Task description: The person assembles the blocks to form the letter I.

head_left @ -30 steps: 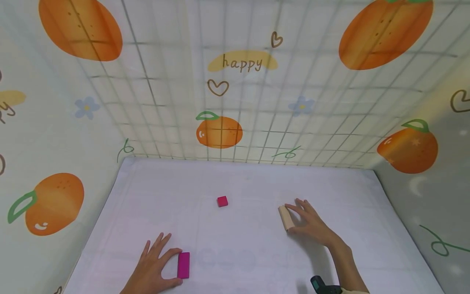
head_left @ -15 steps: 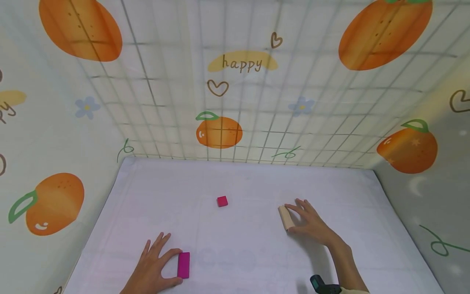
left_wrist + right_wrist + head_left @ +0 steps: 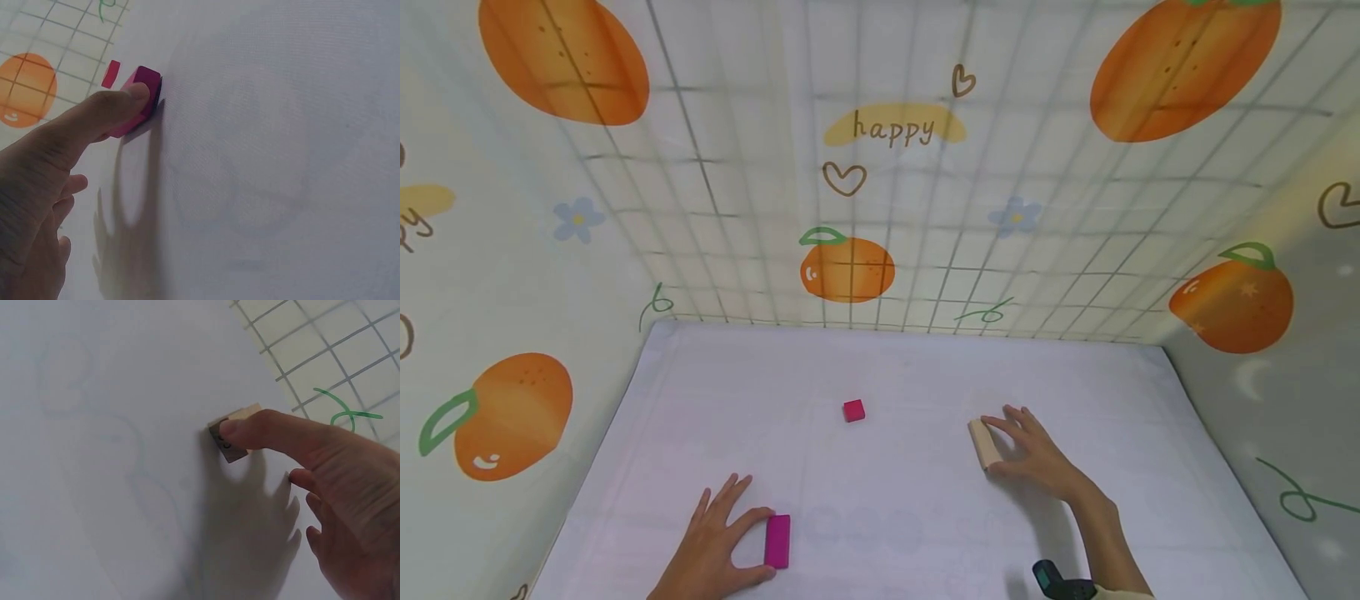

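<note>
At the front left, my left hand (image 3: 711, 546) pinches a magenta rectangular block (image 3: 778, 542) by its two short ends, between thumb and index finger. The left wrist view shows the thumb pressed on the near end of that magenta block (image 3: 147, 76); the other fingers stay off it. Over on the right, my right hand (image 3: 1037, 458) pinches a plain wooden block (image 3: 984, 445) end to end in the same way. In the right wrist view, dark markings show on the end of the wooden block (image 3: 232, 449), partly covered by the thumb.
A small red block (image 3: 853, 411) lies on the white tabletop (image 3: 895, 367), farther back between the hands. Printed sheets with oranges and a grid form a back wall (image 3: 917, 208) and side walls. A dark device (image 3: 1063, 582) sits at the right wrist.
My left hand and the magenta block have shifted very slightly to the right. The right hand and the wooden block hold still.
</note>
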{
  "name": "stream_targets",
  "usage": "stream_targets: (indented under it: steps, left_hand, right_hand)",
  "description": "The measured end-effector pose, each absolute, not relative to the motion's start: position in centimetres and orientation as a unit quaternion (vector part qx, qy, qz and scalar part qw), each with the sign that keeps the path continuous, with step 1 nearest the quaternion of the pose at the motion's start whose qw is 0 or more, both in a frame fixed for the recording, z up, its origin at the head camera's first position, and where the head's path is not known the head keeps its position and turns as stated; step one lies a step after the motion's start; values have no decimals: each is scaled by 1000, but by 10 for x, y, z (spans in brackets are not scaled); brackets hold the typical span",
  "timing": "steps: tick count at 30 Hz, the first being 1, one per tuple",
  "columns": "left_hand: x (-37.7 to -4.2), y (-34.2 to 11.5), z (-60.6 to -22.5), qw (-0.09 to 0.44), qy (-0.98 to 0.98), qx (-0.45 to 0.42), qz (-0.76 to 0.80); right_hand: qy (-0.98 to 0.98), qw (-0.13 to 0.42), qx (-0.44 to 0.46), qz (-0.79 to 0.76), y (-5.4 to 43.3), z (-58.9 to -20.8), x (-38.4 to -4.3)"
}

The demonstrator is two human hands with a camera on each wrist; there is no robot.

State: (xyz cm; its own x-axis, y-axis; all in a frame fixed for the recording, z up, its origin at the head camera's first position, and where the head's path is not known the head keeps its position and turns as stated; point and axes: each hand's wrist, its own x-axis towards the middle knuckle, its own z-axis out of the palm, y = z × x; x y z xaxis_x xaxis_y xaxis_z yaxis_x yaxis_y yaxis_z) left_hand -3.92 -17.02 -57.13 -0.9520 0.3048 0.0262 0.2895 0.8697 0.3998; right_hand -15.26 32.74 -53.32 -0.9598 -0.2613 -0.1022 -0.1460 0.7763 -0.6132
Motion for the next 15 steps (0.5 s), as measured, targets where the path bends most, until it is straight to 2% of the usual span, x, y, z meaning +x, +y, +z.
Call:
stream_targets:
  steps: [15]
  left_hand:
    - [-47,-152,-557,-10,957,198,212]
  right_hand:
    - [943,82,-114,-302,327,-532,-152]
